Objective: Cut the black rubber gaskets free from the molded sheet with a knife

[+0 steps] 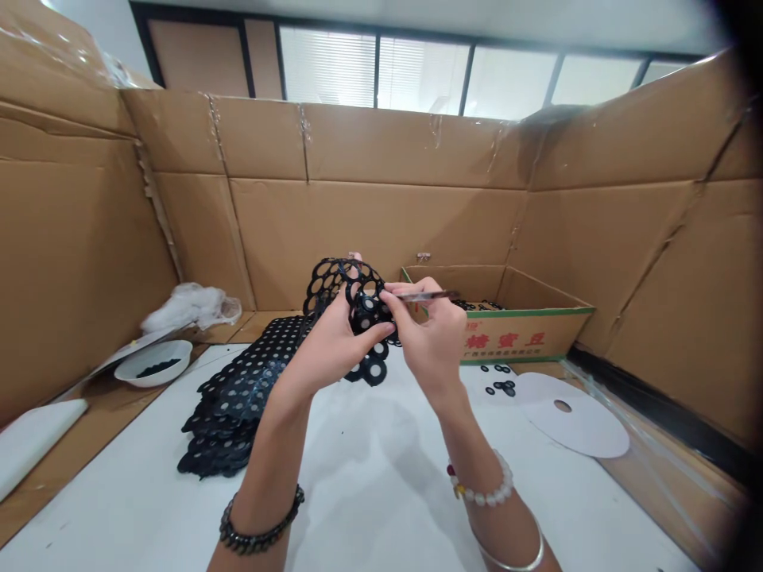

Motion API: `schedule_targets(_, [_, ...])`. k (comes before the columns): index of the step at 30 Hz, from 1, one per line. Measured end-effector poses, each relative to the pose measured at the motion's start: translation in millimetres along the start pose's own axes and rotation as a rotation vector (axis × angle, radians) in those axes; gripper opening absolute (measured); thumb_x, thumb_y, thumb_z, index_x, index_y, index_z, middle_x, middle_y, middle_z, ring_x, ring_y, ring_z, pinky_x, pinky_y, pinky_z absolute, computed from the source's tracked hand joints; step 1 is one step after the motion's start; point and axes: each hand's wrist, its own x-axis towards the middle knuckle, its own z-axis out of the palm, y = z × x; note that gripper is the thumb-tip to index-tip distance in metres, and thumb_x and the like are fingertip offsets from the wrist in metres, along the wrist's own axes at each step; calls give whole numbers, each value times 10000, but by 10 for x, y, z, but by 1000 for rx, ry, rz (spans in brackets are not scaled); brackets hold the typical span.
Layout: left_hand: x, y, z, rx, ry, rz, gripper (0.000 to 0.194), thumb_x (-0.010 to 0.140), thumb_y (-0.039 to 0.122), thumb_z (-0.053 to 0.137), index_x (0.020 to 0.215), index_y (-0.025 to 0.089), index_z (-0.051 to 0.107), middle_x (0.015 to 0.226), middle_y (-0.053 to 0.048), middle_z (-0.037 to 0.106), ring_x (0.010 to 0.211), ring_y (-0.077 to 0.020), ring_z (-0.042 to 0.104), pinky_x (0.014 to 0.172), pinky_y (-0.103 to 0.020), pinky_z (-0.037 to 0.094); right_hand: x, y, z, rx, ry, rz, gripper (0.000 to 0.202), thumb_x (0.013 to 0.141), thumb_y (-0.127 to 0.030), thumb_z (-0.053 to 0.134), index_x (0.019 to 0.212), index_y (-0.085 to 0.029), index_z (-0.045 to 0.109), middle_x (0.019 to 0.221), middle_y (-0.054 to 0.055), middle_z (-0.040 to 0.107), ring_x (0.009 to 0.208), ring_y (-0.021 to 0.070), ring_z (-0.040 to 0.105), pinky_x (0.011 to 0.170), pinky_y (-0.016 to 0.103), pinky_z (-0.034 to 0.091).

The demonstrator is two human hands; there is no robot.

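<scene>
My left hand (331, 342) is closed round a curled black sheet of joined rings (325, 286), its thumb pressing the front. My right hand (434, 338) is closed in a pinch at the sheet's right edge. A slim, metallic-looking tool (427, 295) sticks out to the right from the right hand's fingers; tweezers or a blade, I cannot tell which. Just under the hands hang more black rings (374, 370) with pale centres. To the left of my left forearm lies a stack of black sheets (238, 405) with rows of pale dots.
An open cardboard box (518, 330) with black ring pieces inside stands at the back right. Loose black rings (505, 387) lie before it, beside a white disc (575, 417). At left are a white bowl (132, 372) with dark pieces and crumpled plastic (191, 308). Cardboard walls (381, 214) surround the table.
</scene>
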Motion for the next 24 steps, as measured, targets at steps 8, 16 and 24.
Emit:
schedule_targets(8, [84, -68, 24, -447, -140, -196, 817, 671, 239, 814, 1405, 238, 456, 1290, -91, 654, 1238, -290, 566, 1057, -407, 431, -26, 138, 139, 88, 183, 155, 154, 881, -347, 568, 848, -200, 536, 712, 8, 683, 579, 164, 683, 492, 251, 535])
schedule_targets(16, [-72, 41, -255, -429, -235, -265, 670, 755, 255, 782, 1351, 195, 483, 914, -96, 783, 1006, -249, 707, 884, -321, 546, 389, 458, -583, 488, 581, 390, 198, 835, -307, 644, 801, -193, 485, 577, -46, 648, 511, 125, 675, 590, 245, 611])
schedule_targets(24, [-118, 282, -153, -452, 164, -46, 524, 773, 229, 757, 1261, 259, 566, 1021, -24, 768, 1064, -247, 684, 872, -348, 585, 299, -44, -614, 568, 200, 476, 357, 741, -446, 755, 815, -173, 538, 651, 8, 704, 571, 170, 711, 555, 244, 611])
